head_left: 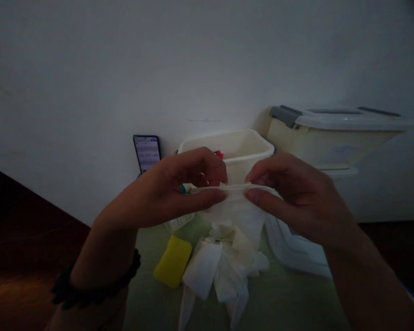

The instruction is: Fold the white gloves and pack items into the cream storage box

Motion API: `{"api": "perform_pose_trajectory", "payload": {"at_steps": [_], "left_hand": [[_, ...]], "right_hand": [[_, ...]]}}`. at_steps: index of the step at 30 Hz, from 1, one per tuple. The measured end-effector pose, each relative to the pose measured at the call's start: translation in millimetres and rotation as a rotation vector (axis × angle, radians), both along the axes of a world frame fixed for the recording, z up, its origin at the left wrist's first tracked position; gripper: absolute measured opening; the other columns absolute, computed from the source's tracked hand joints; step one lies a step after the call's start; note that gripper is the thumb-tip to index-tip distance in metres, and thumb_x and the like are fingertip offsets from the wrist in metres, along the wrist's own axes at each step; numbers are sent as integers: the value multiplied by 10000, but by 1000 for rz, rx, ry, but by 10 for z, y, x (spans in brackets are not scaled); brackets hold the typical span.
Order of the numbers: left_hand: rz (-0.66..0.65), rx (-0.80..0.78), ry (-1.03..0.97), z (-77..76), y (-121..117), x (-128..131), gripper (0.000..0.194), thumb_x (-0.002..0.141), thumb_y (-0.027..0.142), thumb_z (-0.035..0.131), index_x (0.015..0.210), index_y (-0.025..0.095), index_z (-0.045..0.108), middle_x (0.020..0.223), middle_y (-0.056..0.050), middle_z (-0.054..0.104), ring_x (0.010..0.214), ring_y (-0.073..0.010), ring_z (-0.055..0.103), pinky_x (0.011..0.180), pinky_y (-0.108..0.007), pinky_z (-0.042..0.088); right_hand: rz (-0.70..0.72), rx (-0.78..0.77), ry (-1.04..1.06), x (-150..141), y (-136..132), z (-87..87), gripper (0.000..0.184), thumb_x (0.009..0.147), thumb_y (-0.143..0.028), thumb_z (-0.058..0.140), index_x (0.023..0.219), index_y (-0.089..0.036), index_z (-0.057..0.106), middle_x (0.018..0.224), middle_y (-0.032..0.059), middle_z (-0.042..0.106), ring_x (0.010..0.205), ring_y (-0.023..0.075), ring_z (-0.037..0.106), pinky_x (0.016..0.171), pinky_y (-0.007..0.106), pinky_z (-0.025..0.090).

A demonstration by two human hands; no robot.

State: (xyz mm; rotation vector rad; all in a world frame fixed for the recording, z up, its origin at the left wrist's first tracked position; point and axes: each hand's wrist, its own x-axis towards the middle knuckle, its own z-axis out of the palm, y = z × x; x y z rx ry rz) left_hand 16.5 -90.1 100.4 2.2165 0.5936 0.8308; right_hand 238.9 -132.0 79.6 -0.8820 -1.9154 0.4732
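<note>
Between my two hands a thin white tissue-like sheet (pixel 239 214) is stretched, its folded upper edge running level from one hand to the other. My left hand (pixel 182 181) pinches that edge between thumb and fingers. Close by on the right, my right hand (pixel 293 195) pinches the same edge the same way. Below lies a crumpled pile of white sheets (pixel 203 266), which the lower part of the held sheet overlaps. A yellow sponge (pixel 173 261) lies to the left of the pile. Whether the sheet is paper or cloth I cannot tell.
Behind my hands stands an uncovered cream bin (pixel 227 140) with something red inside. A lidded storage box (pixel 331 138) is at the right, and a pale lid (pixel 296 248) lies below it. A phone (pixel 147 154) leans against the wall. Everything rests on a green surface (pixel 279 303).
</note>
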Motion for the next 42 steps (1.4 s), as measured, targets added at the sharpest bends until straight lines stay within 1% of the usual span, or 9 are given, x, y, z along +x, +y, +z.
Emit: {"api": "perform_pose_trajectory", "payload": {"at_steps": [3,6,12,16,21,25,34,38,42], "left_hand": [[-1,27,31,18,4,-14,41,836,198,646,864,188,619,827,42,657,726,-64,619,648,-126,501],[11,67,60,39,9,-33,50,833,202,655,882,200,652,840,51,685,743,-56,628,676,-112,490],[54,97,120,50,38,-81,61,816,237,679,868,206,683,776,58,701,697,-55,628,643,-102,477],[52,106,82,27,48,-90,91,796,223,703,880,221,668,808,74,698,736,-43,633,685,-87,477],[20,118,56,0,24,-65,152,798,195,703,930,239,641,877,79,686,807,-35,632,757,-86,480],[17,104,56,-16,15,-49,117,823,189,674,926,234,644,872,67,680,808,-44,634,748,-100,491],[-4,101,-15,-17,7,8,77,824,144,655,878,186,620,879,25,675,838,-84,653,790,-168,523],[20,129,-73,-25,-1,-11,121,801,117,672,863,184,593,870,22,650,807,-90,646,777,-192,535],[43,129,-85,-20,-4,-40,103,811,130,664,850,178,582,851,15,636,781,-90,632,750,-198,534]], "right_hand": [[17,57,-85,32,0,44,75,841,-188,640,902,-231,641,821,-21,639,731,109,570,652,243,464],[0,110,-177,46,3,93,33,845,-201,636,858,-204,666,767,-11,656,688,104,584,633,241,456],[-106,190,-293,47,-27,154,83,834,-264,668,855,-187,689,673,-18,624,617,90,569,596,222,441],[-124,143,-233,67,-53,162,100,824,-279,679,791,-188,653,681,-28,624,612,81,573,598,210,454],[-42,84,-62,126,-67,150,44,842,-258,660,848,-222,635,823,-23,681,714,95,624,641,210,493],[5,67,-26,176,-69,138,46,833,-224,671,854,-243,635,794,-51,684,683,75,627,626,184,498],[38,88,-47,240,-44,157,112,776,-162,716,820,-226,635,806,-21,668,781,134,634,724,282,493],[46,85,-58,254,-37,164,108,770,-148,716,800,-218,640,788,-17,667,761,134,631,710,281,485],[1,83,-59,266,-42,164,77,795,-163,691,801,-224,644,785,-22,670,748,123,617,684,256,470]]}}
